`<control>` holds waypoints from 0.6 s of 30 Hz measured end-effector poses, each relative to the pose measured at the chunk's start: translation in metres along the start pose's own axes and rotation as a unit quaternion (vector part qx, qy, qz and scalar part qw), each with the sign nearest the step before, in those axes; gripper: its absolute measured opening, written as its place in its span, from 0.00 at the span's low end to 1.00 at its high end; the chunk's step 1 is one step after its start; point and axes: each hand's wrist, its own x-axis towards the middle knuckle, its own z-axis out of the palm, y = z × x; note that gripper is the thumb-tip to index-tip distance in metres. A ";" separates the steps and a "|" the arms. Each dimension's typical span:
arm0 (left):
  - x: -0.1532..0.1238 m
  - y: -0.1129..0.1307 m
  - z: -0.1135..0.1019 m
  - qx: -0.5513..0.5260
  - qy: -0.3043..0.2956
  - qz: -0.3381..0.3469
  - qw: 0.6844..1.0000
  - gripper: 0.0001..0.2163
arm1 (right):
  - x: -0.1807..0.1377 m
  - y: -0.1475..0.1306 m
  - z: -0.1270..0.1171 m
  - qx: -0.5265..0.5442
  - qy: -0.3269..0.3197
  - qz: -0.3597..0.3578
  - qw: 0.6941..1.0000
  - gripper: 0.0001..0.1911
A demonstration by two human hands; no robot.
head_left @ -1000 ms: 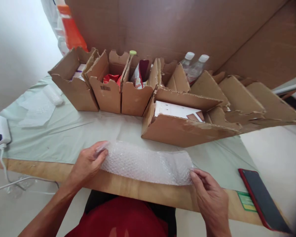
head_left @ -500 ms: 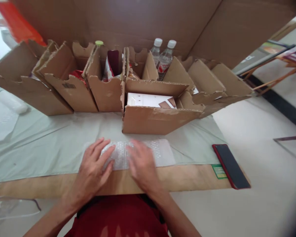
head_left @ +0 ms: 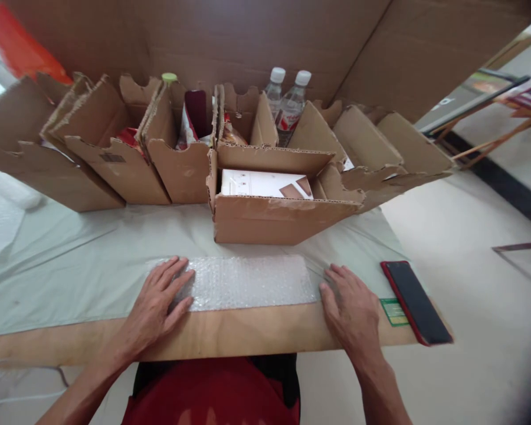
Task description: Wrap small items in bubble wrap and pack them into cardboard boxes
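Note:
A sheet of bubble wrap [head_left: 248, 282] lies flat near the front edge of the table. My left hand [head_left: 157, 304] rests open on its left end, fingers spread flat. My right hand [head_left: 351, 304] lies open on the table just past the sheet's right end, fingers stretched out. Right behind the sheet stands an open cardboard box [head_left: 269, 221] with a white carton [head_left: 261, 184] inside.
A row of open cardboard boxes [head_left: 115, 165] with packets stands at the back, two water bottles [head_left: 287, 103] behind them. A red-edged phone [head_left: 416, 302] lies at the right table edge. A pale green cloth [head_left: 71, 260] covers the wooden table. A tall cardboard wall [head_left: 248, 41] rises behind.
My right hand has slid from the middle of the bubble wrap out to its right end, flattening the sheet. My left hand stays on the left end.

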 end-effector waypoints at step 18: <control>-0.012 -0.007 -0.054 -0.062 0.086 -0.319 0.942 0.06 | -0.029 -0.045 -0.020 0.345 -0.169 0.131 0.914 0.25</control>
